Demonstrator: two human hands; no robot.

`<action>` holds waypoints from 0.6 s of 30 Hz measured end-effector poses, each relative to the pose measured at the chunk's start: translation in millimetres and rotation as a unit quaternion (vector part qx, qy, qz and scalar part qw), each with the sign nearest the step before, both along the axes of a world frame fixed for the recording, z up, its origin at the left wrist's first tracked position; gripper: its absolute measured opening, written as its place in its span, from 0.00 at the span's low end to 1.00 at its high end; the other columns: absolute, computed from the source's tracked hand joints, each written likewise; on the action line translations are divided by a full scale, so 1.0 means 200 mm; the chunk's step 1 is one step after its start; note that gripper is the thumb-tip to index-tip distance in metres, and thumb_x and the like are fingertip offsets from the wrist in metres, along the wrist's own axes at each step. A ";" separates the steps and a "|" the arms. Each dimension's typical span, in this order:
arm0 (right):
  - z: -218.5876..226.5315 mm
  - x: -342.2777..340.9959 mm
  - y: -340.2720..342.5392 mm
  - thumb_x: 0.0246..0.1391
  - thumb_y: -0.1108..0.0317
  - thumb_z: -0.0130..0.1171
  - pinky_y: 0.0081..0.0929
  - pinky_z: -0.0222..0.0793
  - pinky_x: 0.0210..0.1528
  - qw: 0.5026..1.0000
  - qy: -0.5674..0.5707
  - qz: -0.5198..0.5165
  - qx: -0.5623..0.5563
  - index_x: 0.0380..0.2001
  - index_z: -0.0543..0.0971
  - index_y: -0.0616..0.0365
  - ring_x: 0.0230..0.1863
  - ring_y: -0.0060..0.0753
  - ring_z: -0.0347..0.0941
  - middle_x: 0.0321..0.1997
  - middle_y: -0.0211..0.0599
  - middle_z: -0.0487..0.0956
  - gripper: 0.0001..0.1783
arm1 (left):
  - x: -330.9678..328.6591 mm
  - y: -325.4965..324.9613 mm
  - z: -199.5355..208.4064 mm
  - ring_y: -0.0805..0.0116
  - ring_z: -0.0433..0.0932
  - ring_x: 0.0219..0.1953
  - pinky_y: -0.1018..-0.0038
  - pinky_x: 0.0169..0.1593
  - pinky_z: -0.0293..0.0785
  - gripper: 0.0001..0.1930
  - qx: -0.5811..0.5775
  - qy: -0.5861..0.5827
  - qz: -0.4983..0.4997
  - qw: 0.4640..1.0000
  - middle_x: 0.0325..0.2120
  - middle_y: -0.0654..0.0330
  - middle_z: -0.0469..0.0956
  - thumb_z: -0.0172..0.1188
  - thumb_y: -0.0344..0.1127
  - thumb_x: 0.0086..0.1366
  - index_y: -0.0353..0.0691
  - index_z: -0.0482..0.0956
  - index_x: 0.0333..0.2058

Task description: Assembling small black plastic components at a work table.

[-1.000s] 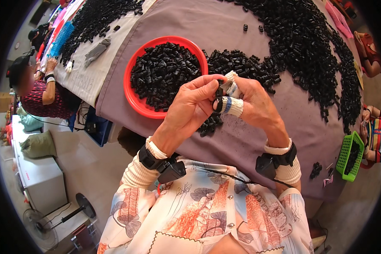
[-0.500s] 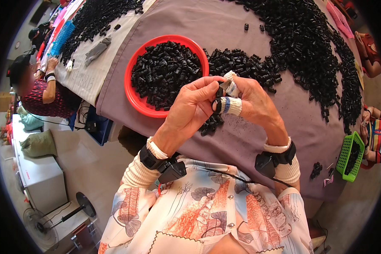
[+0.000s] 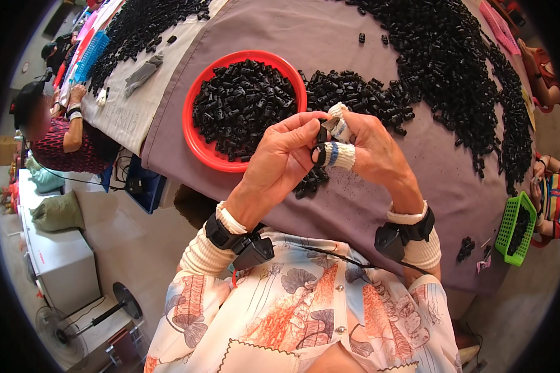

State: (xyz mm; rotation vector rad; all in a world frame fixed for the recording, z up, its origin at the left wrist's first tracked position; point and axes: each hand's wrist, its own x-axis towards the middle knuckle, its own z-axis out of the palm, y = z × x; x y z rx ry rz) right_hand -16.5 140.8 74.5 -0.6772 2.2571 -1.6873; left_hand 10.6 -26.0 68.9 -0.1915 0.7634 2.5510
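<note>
Barely anything has moved since the earlier frame. Right of the red bowl (image 3: 214,161), the left hand (image 3: 274,161) pinches a small black piece (image 3: 321,134); the right hand (image 3: 379,148) curls against it, its grip unclear. A loosened pinch could drop it among lookalikes.

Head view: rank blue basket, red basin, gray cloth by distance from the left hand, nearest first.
From the left hand:
1. Red basin: just beyond the hand, slightly to its left.
2. Gray cloth: farther left, on the pale-covered table.
3. Blue basket: farthest, at that table's left edge.
</note>
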 end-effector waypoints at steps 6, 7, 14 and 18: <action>-0.01 0.00 0.00 0.40 0.56 0.65 0.29 0.62 0.25 1.000 -0.004 0.000 -0.014 0.25 0.71 0.65 0.20 0.31 0.64 0.18 0.38 0.69 0.21 | 0.00 0.01 -0.01 0.76 0.76 0.34 0.80 0.38 0.74 0.10 -0.010 -0.015 0.015 1.000 0.34 0.59 0.77 0.51 0.29 0.64 0.32 0.73 0.42; -0.01 0.00 0.00 0.40 0.56 0.65 0.29 0.62 0.25 1.000 0.001 0.003 -0.011 0.25 0.71 0.65 0.20 0.31 0.64 0.18 0.38 0.69 0.21 | -0.01 -0.01 -0.03 0.74 0.77 0.36 0.78 0.41 0.75 0.11 -0.001 0.007 0.004 1.000 0.36 0.58 0.77 0.51 0.30 0.64 0.32 0.72 0.43; 0.00 0.01 0.01 0.38 0.55 0.66 0.28 0.61 0.24 1.000 -0.002 -0.010 -0.026 0.23 0.72 0.64 0.20 0.29 0.63 0.18 0.37 0.69 0.22 | 0.00 -0.01 -0.04 0.72 0.78 0.36 0.76 0.41 0.76 0.11 0.044 0.031 -0.019 0.998 0.36 0.57 0.77 0.50 0.30 0.64 0.32 0.71 0.44; 0.01 0.00 0.01 0.37 0.54 0.67 0.27 0.60 0.24 1.000 -0.030 -0.008 -0.003 0.23 0.72 0.64 0.21 0.26 0.63 0.18 0.34 0.68 0.23 | 0.00 0.01 -0.01 0.76 0.76 0.33 0.81 0.37 0.74 0.09 0.012 0.014 -0.003 1.000 0.33 0.59 0.77 0.52 0.29 0.64 0.32 0.73 0.42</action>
